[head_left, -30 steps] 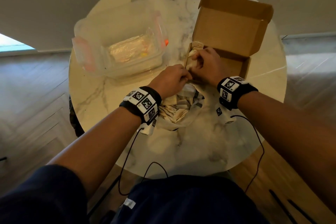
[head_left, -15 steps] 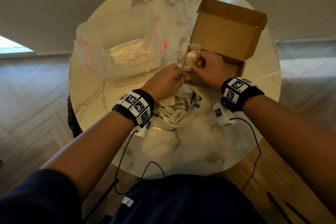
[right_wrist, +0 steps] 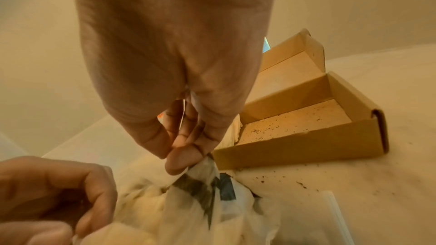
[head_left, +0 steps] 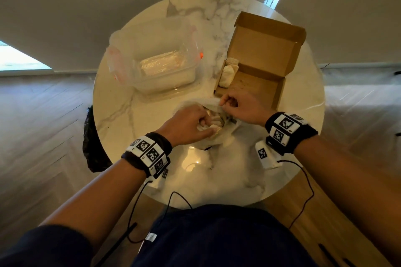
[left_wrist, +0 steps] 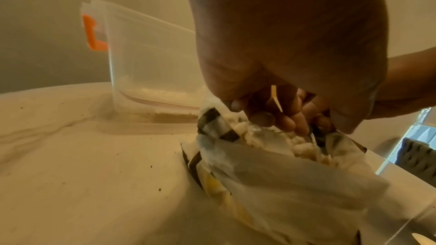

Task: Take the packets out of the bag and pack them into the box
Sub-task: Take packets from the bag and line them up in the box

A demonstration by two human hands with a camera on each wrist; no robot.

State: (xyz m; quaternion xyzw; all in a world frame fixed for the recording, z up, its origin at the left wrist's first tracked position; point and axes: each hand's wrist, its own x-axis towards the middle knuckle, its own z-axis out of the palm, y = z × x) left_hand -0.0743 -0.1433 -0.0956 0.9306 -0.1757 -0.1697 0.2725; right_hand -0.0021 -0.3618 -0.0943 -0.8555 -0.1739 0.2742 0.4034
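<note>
The left hand (head_left: 189, 125) is reaching into the open bag (head_left: 219, 136), its curled fingers closing around packets (head_left: 213, 122) inside. The right hand (head_left: 237, 106) is pinching the bag's rim between thumb and fingers, just beside the box (head_left: 258, 84), where two packets are sitting at the left end.

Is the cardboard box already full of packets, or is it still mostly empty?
Mostly empty. In the cardboard box the packets stand only along its left wall; the rest of the floor is bare.

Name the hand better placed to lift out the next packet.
Left. The left hand already has its fingers among the packets inside the bag; the right hand pinches the bag's rim open.
</note>
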